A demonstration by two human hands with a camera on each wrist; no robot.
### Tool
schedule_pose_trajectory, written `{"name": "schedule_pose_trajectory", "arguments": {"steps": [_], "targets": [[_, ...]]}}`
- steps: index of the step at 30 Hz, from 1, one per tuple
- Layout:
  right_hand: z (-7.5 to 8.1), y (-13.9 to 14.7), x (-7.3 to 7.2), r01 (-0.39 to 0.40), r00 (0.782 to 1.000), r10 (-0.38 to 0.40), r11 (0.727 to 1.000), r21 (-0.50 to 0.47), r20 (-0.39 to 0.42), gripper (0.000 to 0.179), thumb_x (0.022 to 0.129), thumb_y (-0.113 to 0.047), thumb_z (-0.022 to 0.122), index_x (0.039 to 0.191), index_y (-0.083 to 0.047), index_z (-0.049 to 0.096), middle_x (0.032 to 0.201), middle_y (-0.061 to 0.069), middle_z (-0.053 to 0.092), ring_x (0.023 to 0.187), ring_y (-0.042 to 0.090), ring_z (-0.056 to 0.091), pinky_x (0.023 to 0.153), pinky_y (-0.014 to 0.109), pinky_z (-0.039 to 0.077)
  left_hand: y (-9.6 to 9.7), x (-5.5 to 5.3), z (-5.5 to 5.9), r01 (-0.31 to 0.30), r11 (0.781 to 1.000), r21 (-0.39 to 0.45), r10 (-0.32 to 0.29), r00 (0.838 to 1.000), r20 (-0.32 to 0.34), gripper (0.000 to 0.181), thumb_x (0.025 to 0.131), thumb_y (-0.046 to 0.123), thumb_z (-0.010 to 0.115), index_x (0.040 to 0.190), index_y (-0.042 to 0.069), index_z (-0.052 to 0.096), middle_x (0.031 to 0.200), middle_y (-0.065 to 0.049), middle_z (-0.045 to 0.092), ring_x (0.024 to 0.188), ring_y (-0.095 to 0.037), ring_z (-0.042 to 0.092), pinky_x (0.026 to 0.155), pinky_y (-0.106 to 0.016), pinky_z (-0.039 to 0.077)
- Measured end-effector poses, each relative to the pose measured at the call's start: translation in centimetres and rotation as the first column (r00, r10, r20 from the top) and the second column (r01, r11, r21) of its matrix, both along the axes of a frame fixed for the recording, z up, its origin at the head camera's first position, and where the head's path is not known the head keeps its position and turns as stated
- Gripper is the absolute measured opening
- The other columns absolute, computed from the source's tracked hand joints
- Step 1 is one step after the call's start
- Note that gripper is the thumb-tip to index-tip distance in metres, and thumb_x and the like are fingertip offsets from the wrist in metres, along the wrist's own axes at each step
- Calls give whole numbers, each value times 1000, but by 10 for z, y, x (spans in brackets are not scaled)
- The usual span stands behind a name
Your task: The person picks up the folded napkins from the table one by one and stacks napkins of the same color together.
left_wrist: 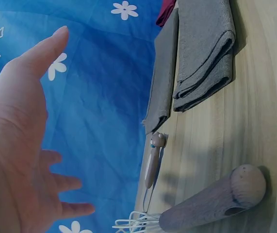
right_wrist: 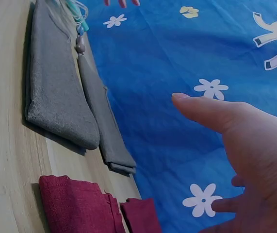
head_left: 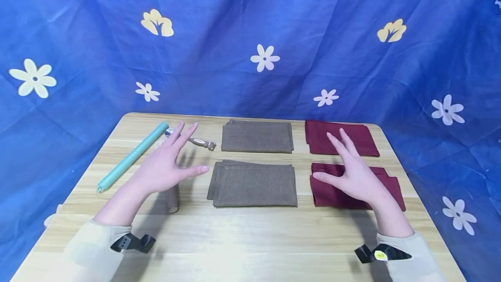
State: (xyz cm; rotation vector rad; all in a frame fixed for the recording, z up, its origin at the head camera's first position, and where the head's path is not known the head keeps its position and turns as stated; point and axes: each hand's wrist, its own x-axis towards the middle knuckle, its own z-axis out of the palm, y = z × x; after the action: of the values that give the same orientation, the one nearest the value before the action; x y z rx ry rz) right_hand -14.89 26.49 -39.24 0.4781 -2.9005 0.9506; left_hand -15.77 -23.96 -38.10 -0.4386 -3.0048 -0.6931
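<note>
Wooden table (head_left: 250, 247), pale planks, set against a blue flowered backdrop (head_left: 250, 34).

Four folded cloths in a grid: near grey cloth (head_left: 254, 185) at centre, far grey cloth (head_left: 257, 137) behind it; near maroon cloth (head_left: 336, 195) to the right, far maroon cloth (head_left: 364, 136) behind that.

Teal rolled tube (head_left: 133, 156) lies diagonally at the left edge. A wooden rolling pin (left_wrist: 216, 201) lies on the table beneath the left hand, a wire whisk with a wooden handle (head_left: 201, 142) beyond it.

Left hand (head_left: 166, 166): fingers spread and straight, holding nothing, raised above the rolling pin.

Right hand (head_left: 354, 175): fingers spread, empty, over the near maroon cloth; contact cannot be told.
</note>
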Motion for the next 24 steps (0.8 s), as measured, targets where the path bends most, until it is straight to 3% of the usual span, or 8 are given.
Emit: {"name": "schedule_pose_trajectory", "arguments": {"steps": [6, 10, 15, 18, 24], "targets": [[-4, 1, -3, -31, 1000, 31, 996, -84, -5, 108, 83, -48, 91, 169, -35, 26, 177, 2, 7, 154, 44, 28, 111, 75, 37, -1, -1, -3, 2, 993, 118, -7, 999, 44, 111, 84, 74, 76, 166, 52, 5, 176, 1, -3, 154, -53, 18, 111, -83, 22], [-6, 1, -3, -58, 998, 56, 990, -130, -14, 104, 83, -41, 93, 167, -32, 32, 175, 4, 16, 153, 40, 30, 109, 73, 41, 0, -1, -4, 32, 978, 207, -42, 998, 44, 111, 84, 64, 83, 168, 46, 12, 176, -3, 8, 156, -48, 16, 114, -81, 18], [-8, -1, -5, -78, 997, 79, 985, -154, -1, 99, 84, -38, 93, 166, -27, 38, 172, 7, 25, 154, 37, 31, 110, 71, 41, -1, 0, -7, 77, 948, 309, -100, 993, 59, 104, 90, 50, 84, 169, 40, 18, 173, -10, 24, 150, -51, 32, 111, -77, 33], [-11, -3, -5, -86, 996, 90, 978, -190, 14, 96, 85, -35, 92, 164, -23, 41, 171, 9, 28, 152, 38, 35, 110, 70, 42, 0, 0, -12, 75, 928, 366, -116, 989, 93, 100, 92, 45, 84, 169, 41, 19, 173, -13, 24, 146, -54, 37, 109, -74, 40], [-19, -5, -7, -102, 990, 127, 942, -321, 59, 86, 87, -21, 91, 160, -17, 47, 168, 11, 33, 141, 41, 50, 106, 62, 49, 5, -2, -24, 42, 889, 455, -128, 979, 158, 99, 90, 43, 86, 168, 40, 25, 173, -11, 25, 144, -51, 43, 112, -65, 42]]}}
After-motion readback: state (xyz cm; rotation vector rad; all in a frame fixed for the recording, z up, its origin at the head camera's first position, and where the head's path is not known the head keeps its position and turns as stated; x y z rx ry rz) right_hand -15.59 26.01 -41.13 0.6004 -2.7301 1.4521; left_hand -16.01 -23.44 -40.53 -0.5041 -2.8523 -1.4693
